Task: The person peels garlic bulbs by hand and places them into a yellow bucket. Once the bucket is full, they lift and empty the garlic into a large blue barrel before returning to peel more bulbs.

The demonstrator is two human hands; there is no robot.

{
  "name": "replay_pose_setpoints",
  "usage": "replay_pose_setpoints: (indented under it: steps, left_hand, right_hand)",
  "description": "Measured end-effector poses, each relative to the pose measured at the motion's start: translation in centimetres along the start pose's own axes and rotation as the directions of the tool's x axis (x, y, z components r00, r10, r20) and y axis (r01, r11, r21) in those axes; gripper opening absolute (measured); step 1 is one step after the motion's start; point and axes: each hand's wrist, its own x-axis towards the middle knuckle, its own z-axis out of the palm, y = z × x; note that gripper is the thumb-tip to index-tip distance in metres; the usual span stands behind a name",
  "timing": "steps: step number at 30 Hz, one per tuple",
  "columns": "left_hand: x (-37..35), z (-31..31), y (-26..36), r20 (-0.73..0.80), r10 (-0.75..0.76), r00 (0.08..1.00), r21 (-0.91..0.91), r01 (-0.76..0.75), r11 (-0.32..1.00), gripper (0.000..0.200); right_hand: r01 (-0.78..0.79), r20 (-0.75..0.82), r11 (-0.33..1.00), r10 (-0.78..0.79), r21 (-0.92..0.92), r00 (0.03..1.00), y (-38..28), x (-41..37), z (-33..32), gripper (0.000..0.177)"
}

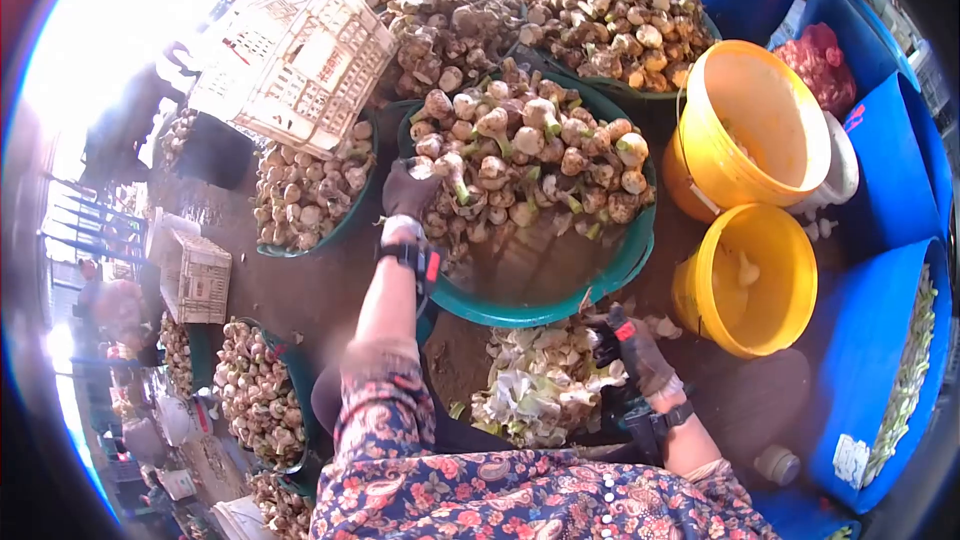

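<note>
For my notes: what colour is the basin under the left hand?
The basin is teal green; the head view shows it.

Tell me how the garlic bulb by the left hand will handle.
Probably light and firm: the bulb is rounded with a stubby stalk. Likely to roll, and neighbours may tumble, since it sits on a loose heap in the basin.

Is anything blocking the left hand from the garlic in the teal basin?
Nothing visible does. The left hand rests on the garlic bulbs at the left side of the teal basin, with no other thing between them.
</note>
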Motion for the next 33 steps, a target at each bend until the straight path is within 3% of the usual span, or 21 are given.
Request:
replay_pose_setpoints:
  steps: [1,2,3,4,5,7,8,10,11,14,15,19,21,23,26,28,29,30,32,33]
  left_hand:
    - [-2.1,0.6,0.3,-0.051,0.056,0.997,-0.227,-0.066,0.972,0.059]
    - [-5.0,1.7,0.4,0.217,0.092,0.972,-0.815,0.129,0.565,0.046]
    - [-8.4,2.3,1.6,0.399,0.198,0.895,-0.899,0.340,0.275,0.039]
    - [-11.7,4.1,1.4,0.498,0.408,0.765,-0.832,0.555,-0.024,0.037]
    - [-16.0,4.1,3.7,0.551,0.328,0.767,-0.816,0.577,0.022,0.038]
    - [-23.6,4.1,6.2,0.578,0.330,0.747,-0.816,0.526,0.239,0.047]
    - [-26.3,3.5,7.2,0.575,0.348,0.740,-0.815,0.486,0.314,0.051]
    - [-29.0,2.4,8.1,0.544,0.424,0.724,-0.830,0.392,0.396,0.056]
    - [-29.6,1.7,8.6,0.536,0.424,0.730,-0.827,0.353,0.439,0.057]
    - [-30.2,0.1,8.9,0.443,0.536,0.719,-0.801,0.048,0.597,0.057]
    - [-30.5,0.0,8.7,0.423,0.542,0.726,-0.778,-0.016,0.628,0.057]
    - [-30.2,-1.6,8.8,0.395,0.603,0.693,-0.658,-0.246,0.712,0.058]
    - [-29.7,-1.2,8.2,0.491,0.518,0.701,-0.767,0.064,0.639,0.058]
    - [-29.4,-1.4,7.9,0.587,0.468,0.660,-0.785,0.322,0.530,0.055]
    - [-29.6,-0.9,7.7,0.614,0.416,0.671,-0.787,0.472,0.398,0.052]
    - [-30.8,0.3,8.1,0.573,0.374,0.729,-0.804,0.411,0.431,0.055]
    - [-31.1,0.9,8.1,0.552,0.354,0.755,-0.808,0.381,0.449,0.057]
    - [-31.1,1.6,7.7,0.514,0.462,0.723,-0.801,0.212,0.559,0.060]
    - [-30.9,1.9,7.2,0.196,0.596,0.779,-0.642,-0.357,0.679,0.069]
    - [-30.5,0.8,7.9,0.112,0.639,0.761,-0.542,-0.492,0.681,0.065]
  right_hand:
    - [0.000,0.024,1.000,0.000,0.009,1.000,0.4,0.0,0.6,0.059]
    - [-0.025,-0.002,1.000,0.025,-0.017,1.000,0.0,-0.6,1.6,0.059]
    - [0.007,-0.014,1.000,-0.007,-0.015,1.000,1.2,0.0,1.8,0.058]
    - [0.041,-0.030,0.999,-0.041,-0.015,0.999,2.5,0.7,1.8,0.057]
    - [0.096,-0.094,0.989,-0.086,0.111,0.992,2.5,0.4,2.2,0.045]
    - [0.257,-0.216,0.930,-0.203,0.261,0.955,2.5,0.7,2.2,0.037]
    - [0.373,-0.311,0.903,-0.300,0.212,0.902,1.0,-0.9,2.8,0.035]
    - [0.322,-0.420,0.942,-0.255,0.094,0.871,0.1,-2.3,1.8,0.032]
    - [0.319,-0.430,0.947,-0.270,0.045,0.861,0.1,-2.6,1.5,0.030]
    - [0.423,-0.322,0.905,-0.389,0.039,0.863,-0.2,-3.3,1.6,0.031]
    - [0.305,-0.337,0.944,-0.331,-0.129,0.882,0.4,-2.5,0.8,0.032]
    - [0.341,-0.241,0.873,-0.435,-0.349,0.868,-0.6,-3.5,1.0,0.030]
    - [0.397,-0.179,0.841,-0.482,-0.367,0.858,-1.4,-4.5,1.2,0.028]
    - [0.349,-0.105,0.925,-0.366,-0.150,0.925,-1.2,-4.5,0.7,0.026]
    - [0.197,0.017,0.955,-0.206,0.222,0.978,0.5,-3.2,-0.4,0.035]
    - [0.064,0.038,0.896,-0.090,0.440,0.995,2.3,-2.1,-0.5,0.044]
    - [0.060,0.144,0.928,-0.121,0.368,0.982,-0.6,-4.3,1.3,0.055]
    - [0.058,0.144,0.930,-0.117,0.363,0.983,-1.2,-4.5,1.4,0.055]
    - [0.045,0.152,0.935,-0.104,0.353,0.983,-1.4,-4.6,1.5,0.057]
    - [0.141,0.016,0.963,-0.148,0.229,0.989,-0.7,-4.3,1.4,0.050]
